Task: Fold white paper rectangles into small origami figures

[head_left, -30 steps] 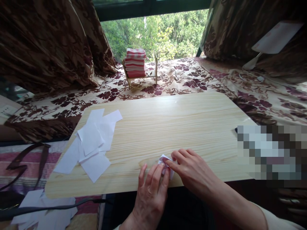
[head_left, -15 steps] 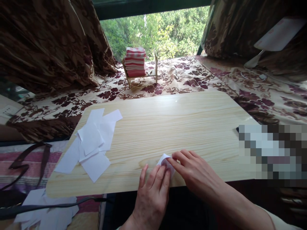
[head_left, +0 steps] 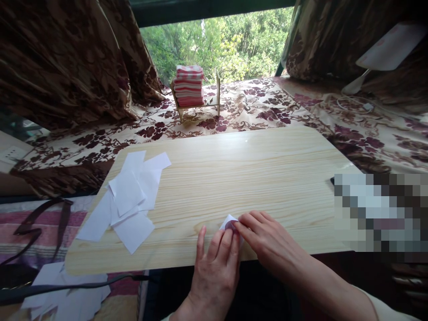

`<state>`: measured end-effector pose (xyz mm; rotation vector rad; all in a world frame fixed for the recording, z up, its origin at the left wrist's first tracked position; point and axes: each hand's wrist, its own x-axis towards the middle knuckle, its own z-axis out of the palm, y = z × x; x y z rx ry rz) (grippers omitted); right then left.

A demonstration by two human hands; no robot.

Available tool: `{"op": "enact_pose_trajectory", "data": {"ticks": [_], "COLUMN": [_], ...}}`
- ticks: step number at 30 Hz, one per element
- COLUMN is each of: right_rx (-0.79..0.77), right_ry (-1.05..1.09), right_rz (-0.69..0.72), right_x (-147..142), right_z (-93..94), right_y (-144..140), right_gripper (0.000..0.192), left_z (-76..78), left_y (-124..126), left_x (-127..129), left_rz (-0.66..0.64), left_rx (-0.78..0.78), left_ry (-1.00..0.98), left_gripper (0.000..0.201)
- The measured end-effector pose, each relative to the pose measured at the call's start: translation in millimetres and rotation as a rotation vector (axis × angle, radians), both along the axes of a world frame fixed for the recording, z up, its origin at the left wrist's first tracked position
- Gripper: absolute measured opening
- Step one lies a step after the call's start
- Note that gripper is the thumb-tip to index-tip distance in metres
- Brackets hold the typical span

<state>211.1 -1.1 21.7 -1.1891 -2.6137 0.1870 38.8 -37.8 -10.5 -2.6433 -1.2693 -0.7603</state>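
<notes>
Two hands meet over a small folded paper at the near edge of the wooden worktop. Left hand lies flat, fingers spread, pressing the paper down; right hand pinches its top corner with fingertips closed. Loose white paper slips lie well left of that grip.

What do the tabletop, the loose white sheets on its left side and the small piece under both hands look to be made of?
Tabletop: pale wood or wood-look laminate, with straight grain lines and a soft sheen.
White sheets: thin matte paper, lying flat and overlapping with crisp cut edges.
Small piece: likely the same paper, white with sharp folded edges, pressed under the left hand and right hand.
</notes>
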Motion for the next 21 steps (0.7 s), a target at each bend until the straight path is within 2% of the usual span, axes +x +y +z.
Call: {"op": "enact_pose_trajectory", "data": {"ticks": [8, 21], "right_rx": [0.063, 0.077], "right_ry": [-0.076, -0.178], "right_rz": [-0.029, -0.055], "right_x": [-2.6, -5.7], "right_z": [2.7, 8.3], "right_y": [2.0, 3.3], "right_gripper": [0.022, 0.017], "left_z": [-6.1, -2.4], "left_y": [-0.6, -3.5], "left_x": [3.0, -0.5], "left_rz": [0.028, 0.003], "left_rx": [0.033, 0.011], "left_ry": [0.031, -0.023], "left_gripper": [0.03, 0.03]}}
